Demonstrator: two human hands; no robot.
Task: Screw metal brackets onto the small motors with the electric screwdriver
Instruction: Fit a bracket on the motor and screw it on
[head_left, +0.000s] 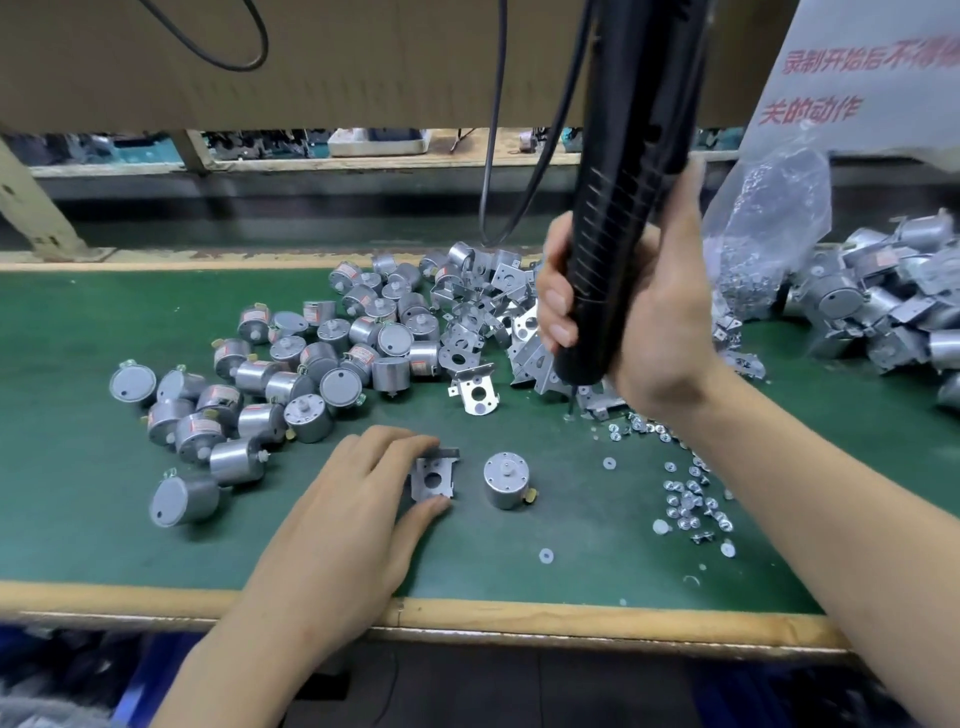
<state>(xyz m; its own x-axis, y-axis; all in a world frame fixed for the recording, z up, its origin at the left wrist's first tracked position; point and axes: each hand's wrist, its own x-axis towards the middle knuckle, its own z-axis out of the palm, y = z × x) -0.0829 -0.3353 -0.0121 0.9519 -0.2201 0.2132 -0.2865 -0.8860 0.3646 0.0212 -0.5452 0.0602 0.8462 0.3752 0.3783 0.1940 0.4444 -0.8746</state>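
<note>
My left hand (358, 499) pinches a small metal bracket (434, 477) between fingertips and thumb, flat on the green mat. Just right of it a single silver motor (505, 487) stands upright, shaft up, apart from the bracket. My right hand (644, 312) grips the black electric screwdriver (618, 218), held nearly upright above the mat. Its bit (570, 402) points down near loose brackets. A scatter of small screws and washers (691, 499) lies to the right of the motor.
A heap of bare motors (311, 364) covers the mat's left and middle. Loose brackets (478, 322) pile behind the motor. Assembled motors (893, 301) and a clear bag of parts (769, 234) sit at the right. The wooden bench edge (467, 616) runs along the front.
</note>
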